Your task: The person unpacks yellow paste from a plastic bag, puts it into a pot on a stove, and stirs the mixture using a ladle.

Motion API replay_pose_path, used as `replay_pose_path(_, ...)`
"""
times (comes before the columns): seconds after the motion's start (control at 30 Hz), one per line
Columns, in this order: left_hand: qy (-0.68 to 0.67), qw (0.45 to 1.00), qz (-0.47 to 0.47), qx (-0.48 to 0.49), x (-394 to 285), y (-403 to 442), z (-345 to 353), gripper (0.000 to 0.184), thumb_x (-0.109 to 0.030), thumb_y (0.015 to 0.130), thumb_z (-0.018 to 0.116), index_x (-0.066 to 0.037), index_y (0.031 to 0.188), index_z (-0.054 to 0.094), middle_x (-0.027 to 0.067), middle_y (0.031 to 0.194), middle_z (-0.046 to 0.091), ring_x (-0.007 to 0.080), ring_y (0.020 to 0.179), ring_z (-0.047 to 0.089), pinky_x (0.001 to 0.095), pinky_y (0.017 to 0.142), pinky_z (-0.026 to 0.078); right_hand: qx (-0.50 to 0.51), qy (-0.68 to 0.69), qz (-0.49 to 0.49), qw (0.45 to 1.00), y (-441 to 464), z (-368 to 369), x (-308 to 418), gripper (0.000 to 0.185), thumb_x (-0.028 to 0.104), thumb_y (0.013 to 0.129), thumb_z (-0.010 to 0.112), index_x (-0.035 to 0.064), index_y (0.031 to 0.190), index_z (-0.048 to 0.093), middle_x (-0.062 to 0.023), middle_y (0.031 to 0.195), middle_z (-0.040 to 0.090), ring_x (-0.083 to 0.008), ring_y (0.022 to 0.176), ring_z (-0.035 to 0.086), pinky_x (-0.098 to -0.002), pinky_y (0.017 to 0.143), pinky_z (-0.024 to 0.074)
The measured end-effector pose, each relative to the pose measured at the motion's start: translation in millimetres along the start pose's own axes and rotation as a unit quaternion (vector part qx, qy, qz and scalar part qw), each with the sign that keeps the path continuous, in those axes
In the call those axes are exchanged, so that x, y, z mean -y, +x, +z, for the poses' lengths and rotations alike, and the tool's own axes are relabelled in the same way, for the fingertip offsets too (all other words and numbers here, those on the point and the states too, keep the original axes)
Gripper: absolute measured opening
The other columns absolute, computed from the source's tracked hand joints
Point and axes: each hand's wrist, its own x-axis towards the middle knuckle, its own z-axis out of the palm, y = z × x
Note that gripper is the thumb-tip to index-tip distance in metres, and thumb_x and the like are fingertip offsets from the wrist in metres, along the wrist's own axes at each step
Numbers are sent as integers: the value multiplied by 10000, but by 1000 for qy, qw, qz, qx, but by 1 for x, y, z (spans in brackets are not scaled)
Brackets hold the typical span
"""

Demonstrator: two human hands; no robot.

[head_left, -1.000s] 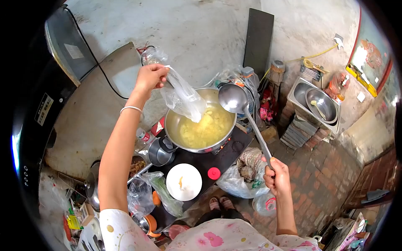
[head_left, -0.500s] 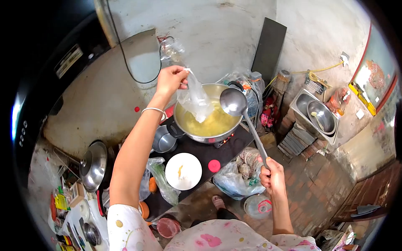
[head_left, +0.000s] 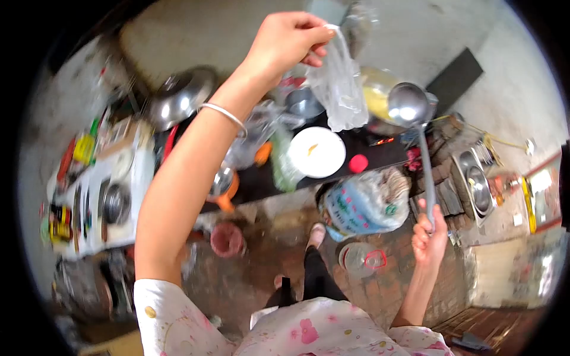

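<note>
My left hand (head_left: 294,41) pinches the top of a clear plastic bag (head_left: 341,89), which hangs limp beside the large pot. My right hand (head_left: 430,237) is closed round the handle of a steel ladle (head_left: 409,105), whose bowl is over the right side of the pot. Yellow food shows in the pot (head_left: 380,98), which is partly hidden behind the bag and the ladle. Left of the pot, a small grey saucepan (head_left: 304,104) stands on the dark table. A white plate (head_left: 317,152) with a small orange-brown bit on it lies nearer to me, next to a red lid (head_left: 358,163).
A lidded wok (head_left: 181,98) stands to the left, beyond a white counter (head_left: 127,172) with knives and a metal bowl. A filled plastic bag (head_left: 362,204), a clear jug (head_left: 359,260) and a pink bucket (head_left: 227,239) are on the floor. A sink (head_left: 475,178) is at the right.
The view has swung left and down. My left hand has drawn the plastic bag back from over the pot to its near left side. Both hands keep their holds, and one foot has stepped forward.
</note>
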Motion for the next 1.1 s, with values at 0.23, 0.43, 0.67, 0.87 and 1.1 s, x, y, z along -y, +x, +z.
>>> replay_pose_path(0.23, 96, 986, -137, -26, 23, -159, -100, 144, -119, 823, 577, 9, 887, 597, 8, 624, 544, 56, 487, 500, 189, 445, 412, 113, 1, 98, 989, -45, -2, -30, 362, 308, 923, 404, 14, 1122, 472, 52, 552, 292, -21, 354, 165, -180, 273, 110)
replay_pose_path(0.43, 156, 944, -267, -119, 67, -293, -157, 97, -68, 811, 580, 17, 854, 596, 14, 626, 537, 59, 537, 519, 188, 431, 431, 123, -59, 177, 975, -57, 5, -38, 361, 324, 908, 434, 12, 1084, 485, 57, 522, 281, -21, 335, 165, -184, 274, 107)
replay_pose_path(0.67, 84, 891, -363, -259, 180, -390, -207, 76, -58, 790, 596, -12, 850, 608, -11, 650, 556, 45, 546, 520, 189, 433, 438, 120, -95, 184, 971, -66, 4, -43, 371, 317, 940, 360, 19, 1151, 424, 46, 551, 278, -19, 345, 147, -186, 276, 95)
replay_pose_path(0.87, 82, 856, -407, -308, 272, -426, -227, 45, -64, 780, 608, -30, 809, 614, -8, 637, 569, 59, 560, 550, 203, 437, 457, 59, -41, 171, 983, -76, 1, -40, 371, 320, 913, 425, 18, 1122, 475, 47, 553, 301, -24, 337, 194, -168, 265, 130)
replay_pose_path(1.1, 305, 847, -404, -159, 363, -442, -230, 578, -135, 685, 682, 29, 1190, 452, 178, 994, 605, 262, 896, 597, 331, 799, 455, 89, -35, 118, 988, -93, 3, -39, 376, 302, 933, 384, 4, 1153, 450, 53, 547, 269, -21, 342, 147, -174, 257, 111)
